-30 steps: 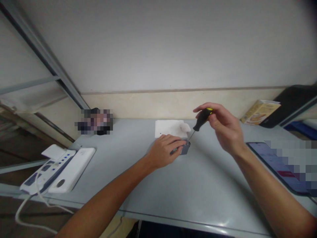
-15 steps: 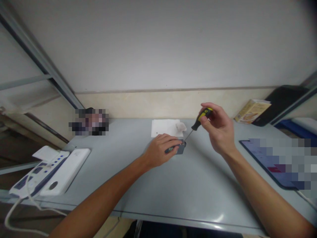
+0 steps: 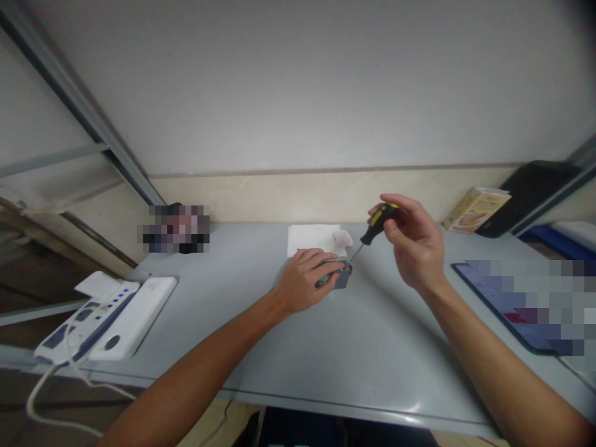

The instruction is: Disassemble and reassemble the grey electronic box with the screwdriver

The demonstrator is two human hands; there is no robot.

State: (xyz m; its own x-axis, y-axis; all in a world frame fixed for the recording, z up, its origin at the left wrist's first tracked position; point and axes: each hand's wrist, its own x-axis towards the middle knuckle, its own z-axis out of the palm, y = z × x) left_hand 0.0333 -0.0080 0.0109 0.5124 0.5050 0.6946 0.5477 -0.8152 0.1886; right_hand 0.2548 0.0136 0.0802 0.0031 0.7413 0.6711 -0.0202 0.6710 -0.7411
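Observation:
With its fingers wrapped over the top, my left hand (image 3: 308,280) grips a small dark grey box-shaped device (image 3: 343,279) on the table. Part of the device is hidden under the fingers, and its exact kind does not show. A black and yellow screwdriver (image 3: 378,222) is held by its handle in my right hand (image 3: 415,243). Its shaft slants down to the left, the tip at the device's upper edge near my left fingertips. Just behind lie white paper (image 3: 311,239) and a crumpled whitish piece (image 3: 342,239).
A grey table (image 3: 298,366) carries everything. To the left sit a power strip (image 3: 88,323) with cables and a white slab-like power bank (image 3: 135,320). At right lie a tablet or large phone (image 3: 507,313), a yellow box (image 3: 477,210) and a black flat object (image 3: 526,192) against the wall.
The view shifts slightly. My right fingers change their position around the screwdriver handle, while its tip stays at the device. My left hand keeps its hold on the device.

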